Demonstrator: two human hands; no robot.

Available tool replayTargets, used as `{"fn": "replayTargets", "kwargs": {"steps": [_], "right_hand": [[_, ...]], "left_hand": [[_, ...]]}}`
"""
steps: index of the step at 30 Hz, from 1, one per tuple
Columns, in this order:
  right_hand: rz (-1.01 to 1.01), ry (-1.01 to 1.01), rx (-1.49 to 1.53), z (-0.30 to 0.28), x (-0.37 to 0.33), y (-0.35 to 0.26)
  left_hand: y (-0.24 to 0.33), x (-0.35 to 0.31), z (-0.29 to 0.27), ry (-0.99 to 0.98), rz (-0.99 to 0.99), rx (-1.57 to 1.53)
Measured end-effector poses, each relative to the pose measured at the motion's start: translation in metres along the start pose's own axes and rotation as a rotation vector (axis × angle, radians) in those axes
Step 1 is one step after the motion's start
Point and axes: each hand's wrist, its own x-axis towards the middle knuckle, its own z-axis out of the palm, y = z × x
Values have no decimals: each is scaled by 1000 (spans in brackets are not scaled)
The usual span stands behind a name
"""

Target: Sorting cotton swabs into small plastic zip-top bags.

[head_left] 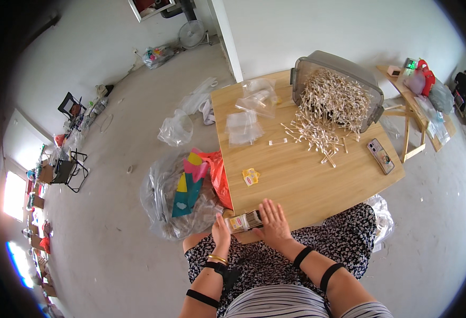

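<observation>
Swab pack [245, 221]: near edge of the counter [280, 185], looks filled.
Your left grip [222, 233]: closed around its left end.
Your right grip [274, 221]: flat, fingers extended, against its right end.
Unpacked: many loose swabs [332, 100]; clear bags [243, 128] nearby.

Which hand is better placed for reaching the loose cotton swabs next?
Likely the right hand: nearer the cotton swabs, lying open at the right end of the packet; the left hand touches its left end, farther away.
</observation>
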Motion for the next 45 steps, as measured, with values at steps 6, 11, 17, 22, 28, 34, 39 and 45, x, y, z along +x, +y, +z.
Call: {"fn": "replayTargets", "kwargs": {"steps": [6, 11, 17, 22, 28, 34, 39, 45], "right_hand": [[-49, -73, -118, 1, 3, 1], [-45, -118, -89, 6, 6, -43], [-67, 55, 172, -10, 4, -21], [117, 51, 407, 0, 6, -13], [132, 94, 547, 24, 15, -40], [207, 325, 431, 5, 38, -17], [117, 201, 362, 9, 59, -2], [-51, 88, 236, 9, 70, -6]], "left_hand": [[0, 2, -10, -122, 100, 194], [-2, -1, -5, -38, 167, 157], [-20, -1, -18, -70, -39, -120], [2, -24, -14, -338, -461, -664], [1, -32, -10, -305, -512, -933], [2, -32, -11, -287, -581, -971], [7, -32, -13, -299, -626, -950], [5, -30, -14, -302, -612, -902]]}}
